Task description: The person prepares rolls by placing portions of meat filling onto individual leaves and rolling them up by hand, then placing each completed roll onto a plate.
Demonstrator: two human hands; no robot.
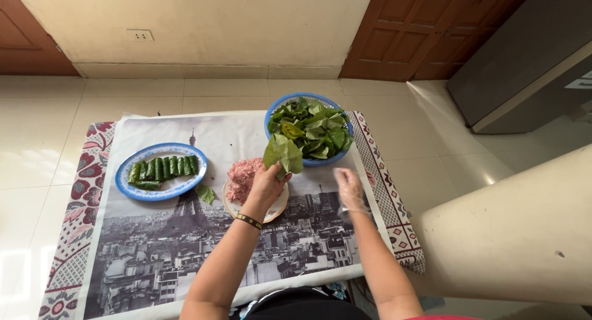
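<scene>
Head view: left hand (pixel 266 183) pinches a green leaf (pixel 283 153) upright over the plate of minced meat (pixel 244 175), near the leaf basket (pixel 309 130); gloved right hand (pixel 349 187), blurred, grip indeterminable; finished rolls (pixel 163 169) set aside on the desk (pixel 154 246)

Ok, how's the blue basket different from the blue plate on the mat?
The blue basket is deep and heaped with loose, flat green leaves; the blue plate is shallow and holds a neat row of rolled leaves. The basket sits at the mat's far edge, the plate on its left side. Both have blue rims.
</scene>
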